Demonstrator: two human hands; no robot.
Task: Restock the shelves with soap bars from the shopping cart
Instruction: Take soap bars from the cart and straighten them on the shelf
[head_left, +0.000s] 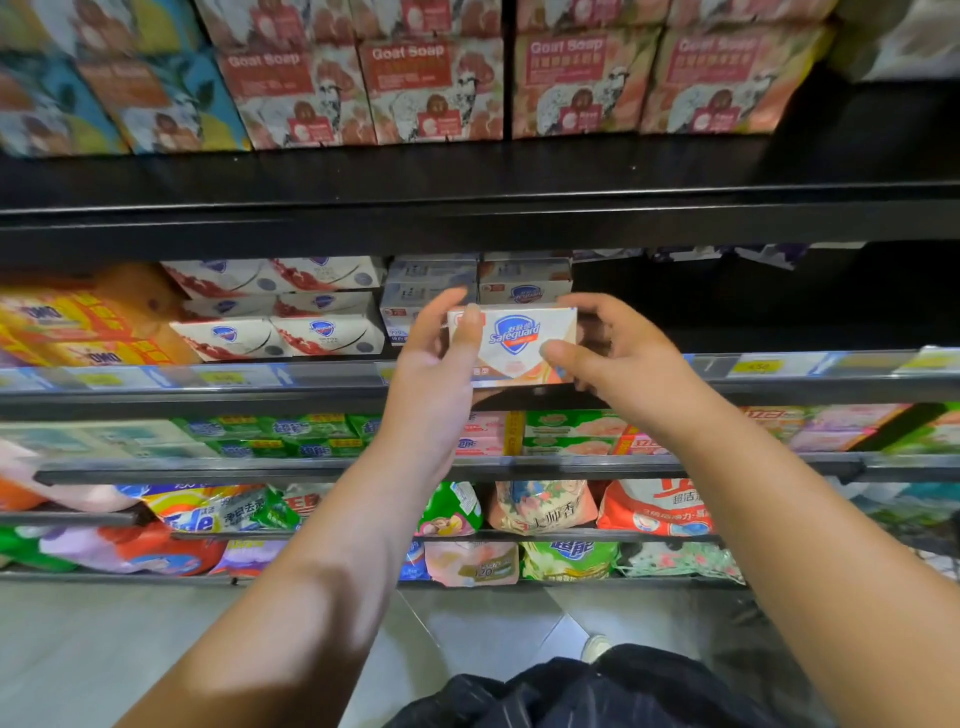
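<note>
Head view is showing the soap box (511, 345) hanging at the front edge of the shelf (779, 371). The left hand (436, 364) and right hand (618, 353) are each pinching one end in a closed grip. Pushed in low, it is likely risking a snag on that edge, or toppling the stacked boxes (524, 283) further back on the shelf.

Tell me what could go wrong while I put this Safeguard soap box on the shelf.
1. The soap box is held at its ends by the left hand and right hand, in front of the shelf's price rail; its lower edge could catch on that rail going in.
2. More Safeguard boxes are stacked just behind it, so a firm push might shove them back or topple them.
</note>
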